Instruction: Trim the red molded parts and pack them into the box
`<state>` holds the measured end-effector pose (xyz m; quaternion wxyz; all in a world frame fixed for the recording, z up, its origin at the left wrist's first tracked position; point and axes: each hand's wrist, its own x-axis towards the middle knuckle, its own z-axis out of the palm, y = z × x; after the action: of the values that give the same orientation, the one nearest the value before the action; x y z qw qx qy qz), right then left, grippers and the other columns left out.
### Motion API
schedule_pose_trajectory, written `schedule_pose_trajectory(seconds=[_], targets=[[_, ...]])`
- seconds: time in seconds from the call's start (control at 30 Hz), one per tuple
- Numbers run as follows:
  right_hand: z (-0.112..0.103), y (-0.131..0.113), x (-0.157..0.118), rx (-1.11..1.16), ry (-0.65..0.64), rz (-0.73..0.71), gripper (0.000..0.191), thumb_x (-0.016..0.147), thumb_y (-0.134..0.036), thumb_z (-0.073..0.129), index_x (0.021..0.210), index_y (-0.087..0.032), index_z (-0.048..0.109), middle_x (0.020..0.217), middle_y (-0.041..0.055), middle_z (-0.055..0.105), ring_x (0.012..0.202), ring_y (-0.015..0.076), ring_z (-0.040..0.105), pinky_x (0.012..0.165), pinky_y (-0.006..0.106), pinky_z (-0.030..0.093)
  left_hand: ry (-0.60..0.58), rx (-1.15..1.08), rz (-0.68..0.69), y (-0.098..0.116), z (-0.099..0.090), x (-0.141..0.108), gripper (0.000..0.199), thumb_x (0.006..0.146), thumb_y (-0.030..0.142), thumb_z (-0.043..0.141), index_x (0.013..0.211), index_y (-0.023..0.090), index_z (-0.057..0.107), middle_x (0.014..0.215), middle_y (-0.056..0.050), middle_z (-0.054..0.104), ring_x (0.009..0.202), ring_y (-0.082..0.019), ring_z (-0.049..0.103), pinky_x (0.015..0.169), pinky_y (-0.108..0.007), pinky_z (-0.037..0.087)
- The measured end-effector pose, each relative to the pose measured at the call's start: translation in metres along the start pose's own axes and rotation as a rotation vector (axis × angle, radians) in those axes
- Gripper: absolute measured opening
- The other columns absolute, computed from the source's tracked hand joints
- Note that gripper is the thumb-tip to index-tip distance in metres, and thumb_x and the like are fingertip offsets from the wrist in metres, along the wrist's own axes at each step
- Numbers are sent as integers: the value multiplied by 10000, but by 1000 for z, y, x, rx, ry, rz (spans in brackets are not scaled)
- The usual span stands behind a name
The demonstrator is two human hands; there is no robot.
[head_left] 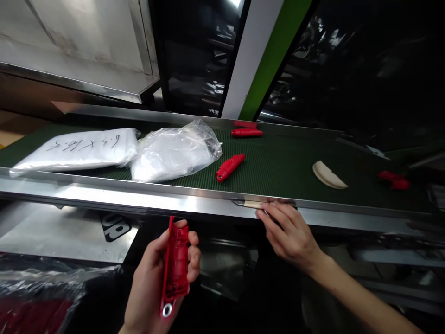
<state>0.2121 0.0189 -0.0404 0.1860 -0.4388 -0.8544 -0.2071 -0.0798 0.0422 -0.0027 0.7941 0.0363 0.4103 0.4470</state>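
Observation:
My left hand (153, 273) is wrapped around a hollow red plastic casing (176, 264). Its open inner side faces up, and a metal-ringed hole sits at its lower end. On the conveyor's metal rail lies a small knife (252, 204) with a pale handle and a thin dark blade pointing left. The fingers of my right hand (290, 229) pinch the right end of that handle, which they partly hide. Just past the rail, a red plastic piece (230, 167) rests on the green belt, and another red piece (246, 133) lies near the far edge.
A green conveyor belt (278, 171) runs across, edged by a metal rail (156, 197). White plastic-wrapped packs (76, 148) lie on its left. A beige half-round pad (328, 175) and a blurred red piece (394, 180) are to the right. A clear bag (41, 297) sits lower left.

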Motion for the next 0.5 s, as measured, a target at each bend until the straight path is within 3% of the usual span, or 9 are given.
schedule_pose_trajectory(seconds=[0.17,0.27,0.33,0.4,0.5], targets=[[0,-1,-5,14,10,6,528,854,-61,549,1372,-153,513,1318,169,587,1262,332,515,981,558,492,7,6,-19,-4,0,-2,250,919,170,480,1150,128,565,911,-118,619,620,-155,589,462,-201,496],[-12,-3,12,42,47,-56,474,825,-47,576,1293,-126,572,1274,175,612,1247,338,526,1004,556,462,-17,11,8,-13,-6,1,245,935,226,495,1157,133,541,893,-116,623,631,-164,590,487,-219,501],[-19,-2,42,73,98,-85,446,819,-42,590,1259,-114,588,1245,173,625,1217,331,540,1014,541,438,-35,34,50,-23,-13,7,245,947,277,500,1154,146,513,861,-102,626,621,-166,585,482,-224,497],[-20,2,87,138,70,-45,380,858,-59,563,1229,-127,604,1191,152,649,1145,298,572,991,505,443,-67,64,80,-37,-22,13,243,936,330,547,1112,170,494,822,-76,629,587,-165,578,441,-216,474],[4,10,167,283,-222,32,243,933,-90,468,1057,-150,668,1046,101,677,966,212,616,861,372,506,-149,99,80,-54,-35,18,364,820,413,738,999,190,512,805,-39,630,540,-156,571,406,-209,440]])
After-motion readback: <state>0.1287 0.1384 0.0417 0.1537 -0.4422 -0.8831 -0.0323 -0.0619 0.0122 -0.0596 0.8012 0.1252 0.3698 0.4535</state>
